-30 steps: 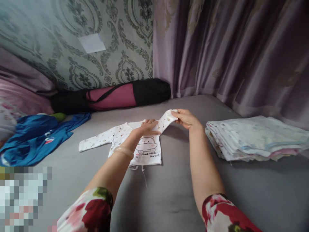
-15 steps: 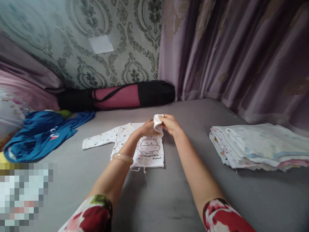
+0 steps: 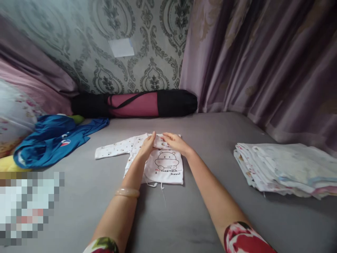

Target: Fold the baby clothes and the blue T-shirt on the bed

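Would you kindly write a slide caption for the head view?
Left hand and right hand on a white shirt, one sleeve outstretched, the other folded in, over a grey sheet.

the shirt (image 3: 167, 162) lies left of the cloth stack (image 3: 286, 168)

Forearms (image 3: 210, 189) extended forward, left hand (image 3: 147, 144) near right hand (image 3: 176, 142) (right fingers (image 3: 168, 136) outstretched)

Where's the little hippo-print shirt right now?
In the head view, the white hippo-print shirt lies centrally on the gray sheet, beneath the left hand and right hand.
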`<state>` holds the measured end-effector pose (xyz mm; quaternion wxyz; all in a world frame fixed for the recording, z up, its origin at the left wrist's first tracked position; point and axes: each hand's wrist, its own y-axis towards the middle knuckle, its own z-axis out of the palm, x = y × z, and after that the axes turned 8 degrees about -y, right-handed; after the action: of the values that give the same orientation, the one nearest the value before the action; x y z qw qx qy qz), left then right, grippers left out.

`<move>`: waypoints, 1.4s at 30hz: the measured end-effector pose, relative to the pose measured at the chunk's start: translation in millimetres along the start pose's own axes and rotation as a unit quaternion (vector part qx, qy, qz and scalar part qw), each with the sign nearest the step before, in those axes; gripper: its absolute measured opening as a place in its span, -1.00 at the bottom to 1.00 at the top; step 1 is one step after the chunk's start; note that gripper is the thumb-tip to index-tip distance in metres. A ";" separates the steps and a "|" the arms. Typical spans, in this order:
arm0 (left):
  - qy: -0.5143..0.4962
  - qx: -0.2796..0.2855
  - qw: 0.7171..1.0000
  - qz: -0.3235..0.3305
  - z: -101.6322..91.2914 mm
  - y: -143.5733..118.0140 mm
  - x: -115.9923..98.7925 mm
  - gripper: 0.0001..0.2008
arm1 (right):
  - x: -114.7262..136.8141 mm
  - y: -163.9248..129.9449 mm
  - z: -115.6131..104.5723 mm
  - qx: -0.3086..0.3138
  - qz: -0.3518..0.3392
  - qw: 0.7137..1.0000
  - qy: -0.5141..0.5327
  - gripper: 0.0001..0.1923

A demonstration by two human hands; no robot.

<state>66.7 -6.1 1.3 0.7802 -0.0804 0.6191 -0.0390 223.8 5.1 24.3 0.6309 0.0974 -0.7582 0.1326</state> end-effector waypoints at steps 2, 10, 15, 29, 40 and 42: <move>0.015 -0.016 1.000 0.017 -0.8 2.3 3.5 -0.54 | -1.0 1.6 -16.0 -0.052 0.009 0.999 0.012 -0.73; 0.004 -0.052 0.995 0.089 -9.3 16.7 13.1 -0.75 | -20.6 11.1 -63.5 -0.253 0.056 0.965 -0.023 -0.70; 0.087 -0.079 0.986 0.119 -21.5 15.6 11.3 -0.80 | -32.7 15.4 -51.7 -0.232 0.030 0.939 -0.254 -0.65; 0.308 -0.126 0.931 0.151 -29.2 12.4 11.2 -0.59 | -38.5 -4.6 4.6 -0.057 -0.014 0.808 -0.587 -0.29; 0.370 -0.107 0.894 0.228 -27.4 10.5 15.6 -0.57 | -47.5 -1.9 1.8 -0.067 -0.006 0.801 -0.596 -0.29; 0.379 -0.111 0.889 0.230 -29.1 11.1 18.5 -0.56 | -47.3 -1.9 2.1 -0.067 -0.006 0.802 -0.594 -0.29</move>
<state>42.2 -0.3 -24.7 0.4591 -0.0006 0.8694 0.1828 231.2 1.7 -22.4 0.0626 0.1188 -0.9909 -0.0058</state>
